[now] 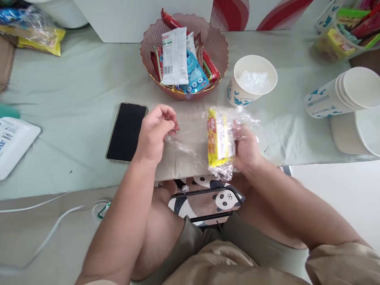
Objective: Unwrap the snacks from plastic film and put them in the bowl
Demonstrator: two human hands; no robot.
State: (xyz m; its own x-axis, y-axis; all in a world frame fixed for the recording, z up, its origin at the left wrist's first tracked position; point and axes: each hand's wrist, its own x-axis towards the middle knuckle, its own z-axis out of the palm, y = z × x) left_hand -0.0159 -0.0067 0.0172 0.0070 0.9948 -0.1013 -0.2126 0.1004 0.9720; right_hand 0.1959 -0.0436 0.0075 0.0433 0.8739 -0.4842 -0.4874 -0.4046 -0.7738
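My right hand (pixel 247 148) grips a yellow and red snack packet (pixel 220 138) above the front of the table. Clear plastic wrap (pixel 190 148) hangs loosely around the packet and stretches left to my other hand. My left hand (pixel 156 130) pinches the wrap's far end between thumb and fingers. Under that hand's left side lies a dark phone (pixel 126 132), partly covered. Just beyond the hands stands a pink ribbed glass bowl (pixel 182 94) of wrapped snacks. A white paper cup (pixel 252 81) with crumpled clear plastic inside stands behind the packet.
Stacked paper cups (pixel 329 95) lie tilted at the right, by a white container (pixel 346 132). A clear tub of snacks (pixel 341 43) stands at the back right. Yellow snack bags (pixel 41 39) are at the back left, a white pack (pixel 16 142) at the left edge.
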